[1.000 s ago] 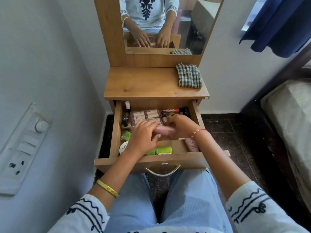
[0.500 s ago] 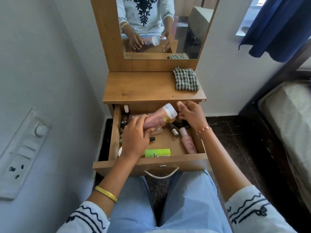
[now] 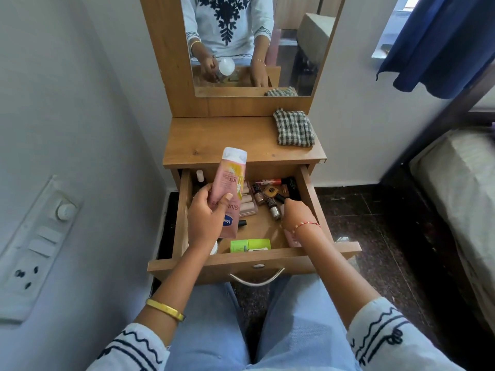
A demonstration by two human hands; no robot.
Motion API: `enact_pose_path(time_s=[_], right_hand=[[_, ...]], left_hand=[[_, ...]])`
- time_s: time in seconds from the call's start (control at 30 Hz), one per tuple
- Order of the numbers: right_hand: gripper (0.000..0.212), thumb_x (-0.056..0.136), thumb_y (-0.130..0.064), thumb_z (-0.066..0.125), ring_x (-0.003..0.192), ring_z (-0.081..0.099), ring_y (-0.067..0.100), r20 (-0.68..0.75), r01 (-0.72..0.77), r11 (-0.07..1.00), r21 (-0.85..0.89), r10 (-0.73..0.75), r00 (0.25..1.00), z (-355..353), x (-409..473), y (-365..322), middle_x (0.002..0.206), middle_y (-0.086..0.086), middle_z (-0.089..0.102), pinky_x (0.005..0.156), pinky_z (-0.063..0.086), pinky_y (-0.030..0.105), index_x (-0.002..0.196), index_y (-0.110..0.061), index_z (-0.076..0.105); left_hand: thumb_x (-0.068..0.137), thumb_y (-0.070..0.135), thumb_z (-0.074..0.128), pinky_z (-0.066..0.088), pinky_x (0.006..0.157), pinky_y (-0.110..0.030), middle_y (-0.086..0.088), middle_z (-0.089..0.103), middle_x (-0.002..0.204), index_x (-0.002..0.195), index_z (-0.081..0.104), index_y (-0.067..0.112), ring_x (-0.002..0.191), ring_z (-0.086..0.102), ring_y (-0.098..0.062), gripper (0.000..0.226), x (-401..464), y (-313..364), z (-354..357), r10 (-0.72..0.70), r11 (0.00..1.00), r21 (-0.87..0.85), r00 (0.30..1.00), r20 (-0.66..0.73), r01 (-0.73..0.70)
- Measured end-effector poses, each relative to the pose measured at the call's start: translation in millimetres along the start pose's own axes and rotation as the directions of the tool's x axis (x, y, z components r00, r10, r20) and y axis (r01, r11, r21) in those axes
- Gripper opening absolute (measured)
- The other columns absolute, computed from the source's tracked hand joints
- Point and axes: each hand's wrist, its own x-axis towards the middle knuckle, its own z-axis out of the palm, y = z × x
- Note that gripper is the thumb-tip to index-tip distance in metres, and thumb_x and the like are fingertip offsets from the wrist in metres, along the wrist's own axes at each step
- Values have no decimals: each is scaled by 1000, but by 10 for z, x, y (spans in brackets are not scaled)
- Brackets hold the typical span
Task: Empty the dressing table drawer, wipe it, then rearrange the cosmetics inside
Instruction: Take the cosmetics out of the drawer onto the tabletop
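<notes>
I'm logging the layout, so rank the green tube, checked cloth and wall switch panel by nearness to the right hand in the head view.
1. Green tube, front of the drawer, just left of the right hand.
2. Checked cloth, tabletop, back right.
3. Wall switch panel, far left wall.

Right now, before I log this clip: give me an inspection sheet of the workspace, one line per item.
Surface: dressing table top, bare wood but for a folded checked cloth at its right rear.
Job's things: drawer pulled open, cosmetics inside; pink lotion bottle lifted above it.
Clutter: nail polish bottles, palette, green tube loose in drawer.
Hands: left hand grips the lotion bottle; right hand reaches among the small bottles, grasp unclear.
Cables: nothing seen.
Surroundings: mirror, wall switch panel, blue curtain, bed.
</notes>
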Motion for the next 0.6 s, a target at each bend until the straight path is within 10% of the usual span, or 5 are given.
enact_pose_path(time_s=[0.37,0.6], right_hand=[[27,92,-22,47,96,60,28,46,-131,982,137,126,991,45,-12,-27,108,14,62,72,44,31,110,-4,56],[48,73,-25,75,84,60,20,68,67,930,362,-99,993,-178,9,-271,95,3,56,65,53,31,110,-11,49]], left_hand=[[85,39,58,42,43,-6,7,57,104,124,49,16,74,54,0,46,-7,2,5,-36,999,-12,997,73,37],[88,31,56,44,48,-4,6,55,102,126,49,13,76,54,0,42,4,30,19,-58,994,-86,994,96,67]])
